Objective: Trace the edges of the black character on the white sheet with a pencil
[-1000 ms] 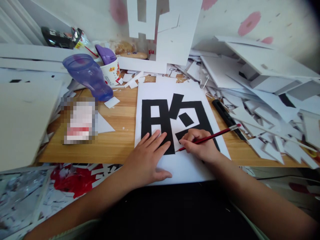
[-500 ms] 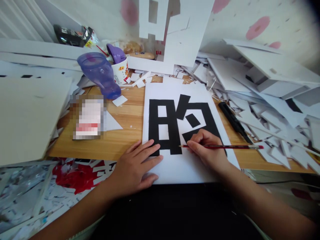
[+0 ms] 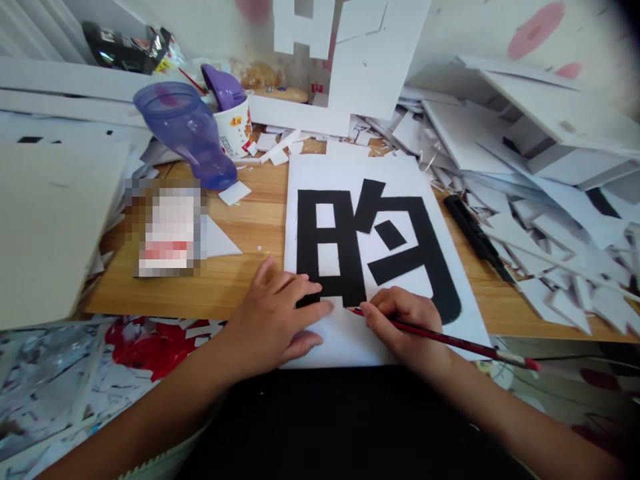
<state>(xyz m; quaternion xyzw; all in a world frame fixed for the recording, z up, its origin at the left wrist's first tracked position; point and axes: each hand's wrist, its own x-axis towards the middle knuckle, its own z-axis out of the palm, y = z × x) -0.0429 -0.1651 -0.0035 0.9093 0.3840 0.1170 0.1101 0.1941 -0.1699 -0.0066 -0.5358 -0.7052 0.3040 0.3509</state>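
A white board (image 3: 305,172) lies on the wooden desk in front of me, with a large black cut-out character (image 3: 350,280) flat on it. My left hand (image 3: 273,313) rests with spread fingers on the lower left corner of the character and the board beside it. In my right hand (image 3: 407,323) is a dark red pencil (image 3: 465,343), pinched near its point. The pencil's tip is at the bottom edge of the character's left half. My right hand lies on the board just below the character's right half.
A black utility knife (image 3: 475,233) lies right of the board, beside heaped white offcuts (image 3: 555,267). Back left, a purple translucent bottle (image 3: 187,133) stands by a paper cup (image 3: 235,130). A pixelated item (image 3: 167,227) lies on the desk (image 3: 240,240). Cut-out white boards (image 3: 370,60) lean behind.
My right hand has moved down with the pencil, its tip going from the character's right side to its bottom edge. My left hand's fingers have bent slightly. The view has shifted a little.
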